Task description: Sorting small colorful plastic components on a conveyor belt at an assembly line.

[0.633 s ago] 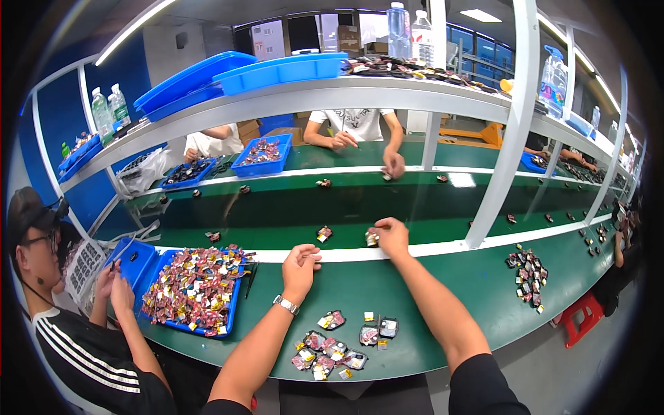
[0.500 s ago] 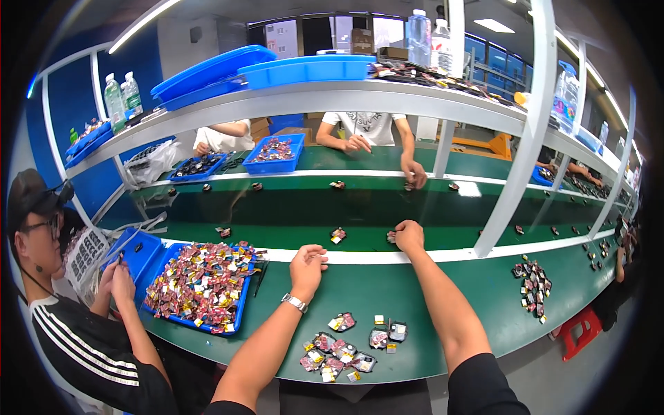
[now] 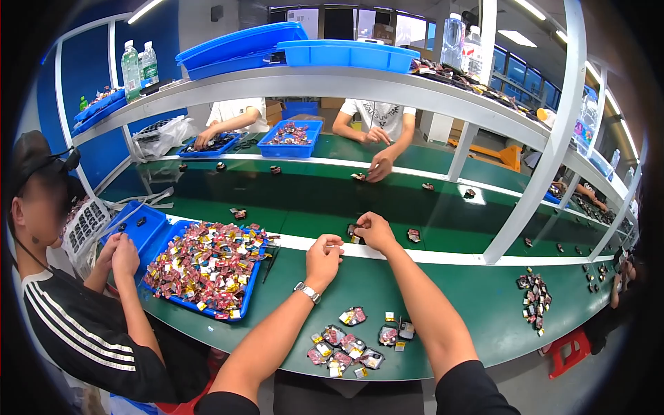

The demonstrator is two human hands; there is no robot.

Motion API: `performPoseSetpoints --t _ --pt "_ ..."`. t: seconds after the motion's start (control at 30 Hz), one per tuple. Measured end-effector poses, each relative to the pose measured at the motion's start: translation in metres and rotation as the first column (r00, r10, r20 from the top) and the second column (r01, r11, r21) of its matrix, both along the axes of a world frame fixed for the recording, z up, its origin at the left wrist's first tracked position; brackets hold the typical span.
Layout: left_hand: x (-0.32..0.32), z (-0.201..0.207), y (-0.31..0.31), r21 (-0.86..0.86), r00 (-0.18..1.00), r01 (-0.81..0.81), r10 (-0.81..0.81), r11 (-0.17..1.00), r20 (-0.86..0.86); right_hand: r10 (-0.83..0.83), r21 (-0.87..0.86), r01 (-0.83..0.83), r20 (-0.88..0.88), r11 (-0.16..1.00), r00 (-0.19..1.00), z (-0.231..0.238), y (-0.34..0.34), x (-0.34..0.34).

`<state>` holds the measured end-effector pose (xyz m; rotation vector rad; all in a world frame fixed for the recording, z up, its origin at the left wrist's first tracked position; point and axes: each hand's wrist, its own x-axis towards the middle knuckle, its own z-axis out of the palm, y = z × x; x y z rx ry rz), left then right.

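Just below the middle of the frame the person's right hand [image 3: 374, 231] reaches out over the white strip [image 3: 443, 256] that runs across the green workbench [image 3: 387, 283], its fingers pinched narrow on a small dark part [image 3: 354, 235] that sits right at the strip's far edge; whether the part is lifted or resting there I cannot tell. The left hand [image 3: 324, 261], a metal watch [image 3: 307, 292] on its wrist, hovers just beside it to the lower left, fingers curled in loosely with something tiny and pale at the fingertips, too small to make out. Another small part [image 3: 413, 236] lies a little to the right on the darker conveyor belt [image 3: 304, 200]. Near the bottom centre, between the two forearms, a cluster of small red and silver pieces [image 3: 349, 342] lies on the bench. At lower left a blue tray [image 3: 207, 266] is heaped with colourful pieces, and a person in a black shirt with white stripes works beside it. Across the belt, in the upper middle, two people in white shirts handle parts, one next to a smaller blue bin [image 3: 290, 137]. A loose pile of dark parts [image 3: 535, 296] sits at the right.
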<state>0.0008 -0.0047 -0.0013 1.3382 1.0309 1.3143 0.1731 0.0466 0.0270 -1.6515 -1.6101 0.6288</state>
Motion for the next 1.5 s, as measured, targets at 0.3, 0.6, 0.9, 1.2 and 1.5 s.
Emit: performPoseSetpoints --t 0.3,0.6,0.9,1.2,1.5 --pt "0.002 0.016 -0.017 -0.184 0.751 0.658 -0.653 0.730 0.096 0.406 -0.081 -0.403 0.028 0.912 0.913 0.065 -0.115 0.037" --pt "0.015 0.021 -0.031 -0.186 0.740 0.669 -0.624 0.719 0.251 0.084 0.508 -0.291 0.392 0.810 0.916 0.023 -0.142 0.028" --pt "0.015 0.017 -0.031 -0.247 0.733 0.671 -0.577 0.699 0.361 0.142 0.485 -0.350 0.415 0.801 0.899 0.013 -0.143 0.029" --pt "0.016 0.019 -0.033 -0.231 0.736 0.674 -0.610 0.702 0.294 0.206 0.410 -0.323 0.304 0.853 0.930 0.010 -0.143 0.034" --pt "0.013 0.013 -0.029 -0.175 0.678 0.731 -0.676 0.659 0.289 0.192 0.363 -0.253 0.195 0.897 0.962 0.009 -0.145 0.032"
